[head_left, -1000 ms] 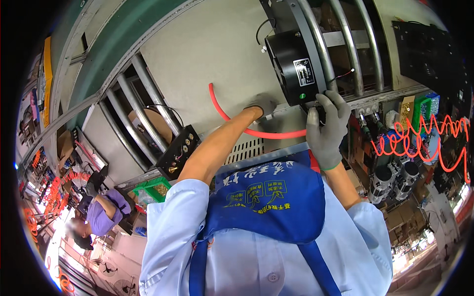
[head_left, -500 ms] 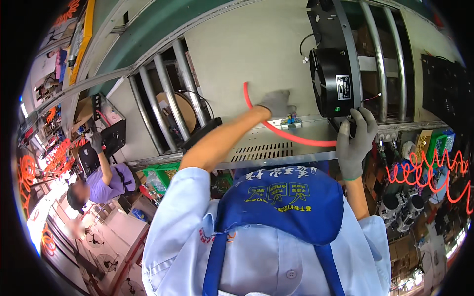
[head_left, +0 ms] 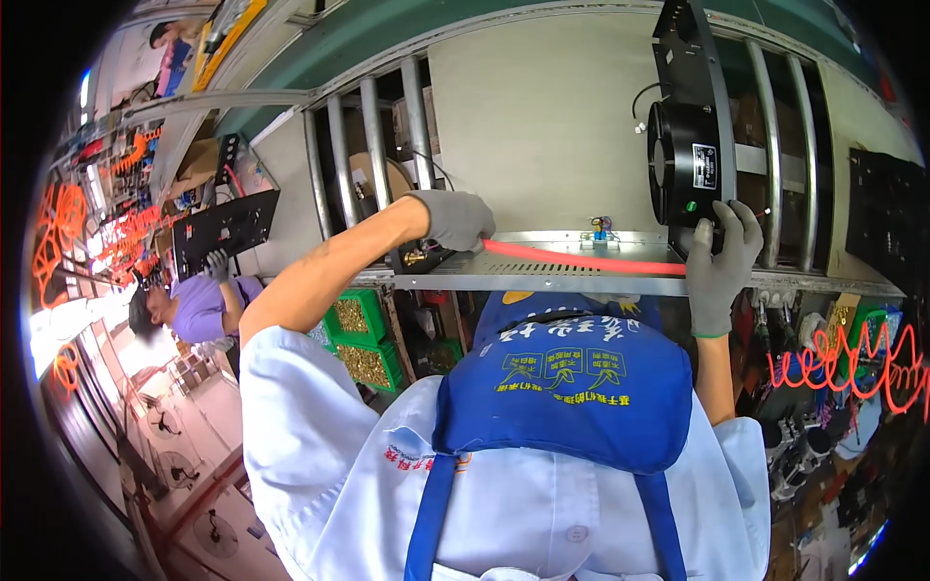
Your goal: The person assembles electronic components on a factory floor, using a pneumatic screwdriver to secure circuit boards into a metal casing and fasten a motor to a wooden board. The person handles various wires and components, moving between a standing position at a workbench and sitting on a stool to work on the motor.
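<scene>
A red flexible tube stretches nearly straight across a slotted metal sheet-metal tray. My gloved left hand is closed on the tube's left end. At the other end, the tube meets the edge of my gloved right hand; whether it ends there or passes behind is hidden. My right fingers and thumb grip the near end of an upright black metal panel. A round black fan with a white label is mounted on that panel. A small fitting with blue and yellow parts sits on the tray's far edge.
Metal rollers lie left of the pale work board, with more rollers at right. Green bins of brass-coloured parts stand below left. Coiled orange hoses hang at right. A co-worker in purple handles another black panel.
My left hand has moved left and nearer to me, gripping the tube's end and pulling the curved tube almost straight. My right hand stays at the fan panel.
</scene>
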### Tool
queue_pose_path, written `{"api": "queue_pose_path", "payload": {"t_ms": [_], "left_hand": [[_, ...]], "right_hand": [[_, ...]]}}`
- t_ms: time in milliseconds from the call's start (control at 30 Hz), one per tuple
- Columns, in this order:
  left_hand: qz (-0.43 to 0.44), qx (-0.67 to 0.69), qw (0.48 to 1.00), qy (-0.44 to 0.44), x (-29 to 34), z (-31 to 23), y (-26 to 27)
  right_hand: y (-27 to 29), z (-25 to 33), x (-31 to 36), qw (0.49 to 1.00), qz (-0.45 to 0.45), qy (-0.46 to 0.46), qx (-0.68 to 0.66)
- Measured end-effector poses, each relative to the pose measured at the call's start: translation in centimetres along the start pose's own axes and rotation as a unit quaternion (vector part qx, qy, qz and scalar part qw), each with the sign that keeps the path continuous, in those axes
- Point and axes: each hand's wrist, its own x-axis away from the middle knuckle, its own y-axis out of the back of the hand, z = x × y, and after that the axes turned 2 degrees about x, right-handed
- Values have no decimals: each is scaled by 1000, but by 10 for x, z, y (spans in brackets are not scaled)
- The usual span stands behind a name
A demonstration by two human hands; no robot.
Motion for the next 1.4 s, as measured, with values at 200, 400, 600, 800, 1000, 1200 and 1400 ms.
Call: {"api": "queue_pose_path", "payload": {"t_ms": [200, 400, 600, 800, 1000, 1200, 1400], "left_hand": [[63, 124, 987, 78, -23, 0, -31], [33, 136, 988, 62, -21, 14, -65], [-104, 247, 961, 70, 15, 40, -72], [-244, 232, 917, 215, -24, 103, -50], [-134, 300, 893, 307, -116, 127, -55], [-237, -120, 948, 173, -102, 203, -38], [-302, -67, 937, 161, -64, 223, -17]], "right_hand": [[5, 3, 1, 1000, -6, -1, -8], [4, -4, 3, 1000, -28, 4, -6], [4, -6, 2, 998, -54, 20, -33], [5, -7, 5, 998, -52, 19, -24], [10, -6, 11, 997, -51, -15, -60], [28, 3, 41, 991, -116, -50, -52], [37, 4, 104, 980, -159, -116, 33]]}}
